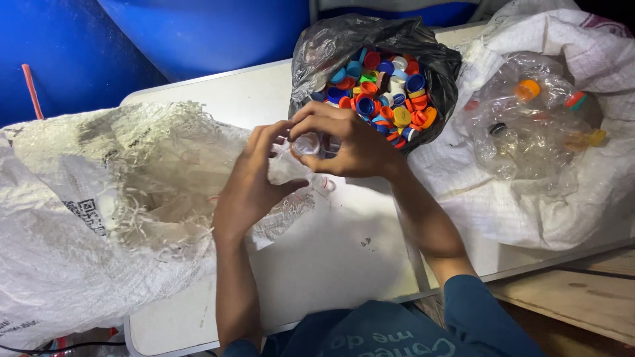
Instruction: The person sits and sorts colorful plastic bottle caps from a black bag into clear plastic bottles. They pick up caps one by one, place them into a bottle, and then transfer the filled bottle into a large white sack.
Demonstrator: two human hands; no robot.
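Two bare hands meeting over the middle of the white table (331,264), both on one clear plastic bottle (291,165). Left hand (248,188) curled around the bottle's crushed body, fingers closed on it from the left and near side. Right hand (354,145) bent over the bottle's neck end from the far right, fingers and thumb pinched narrow around the top, so the top itself mostly hidden; cannot tell if a cap sits there. Bottle lying tilted, long way running from near left up to far right, body end low in the left palm, neck end high under the right fingertips. So neck pointing toward the right hand, and the right hand the closer one to the top. Just past the right hand, on the far side, a black bag (317,46) open and full of bottle caps (383,92) in blue, orange, red, white and yellow, touching or nearly touching the knuckles. Farther right, a white sack (529,205) holding more clear bottles (529,125), a few with caps on. On the left, another white sack (59,251) with frayed edges, mouth open just beside the left wrist. Blue barrel (198,33) at the far side behind the table.
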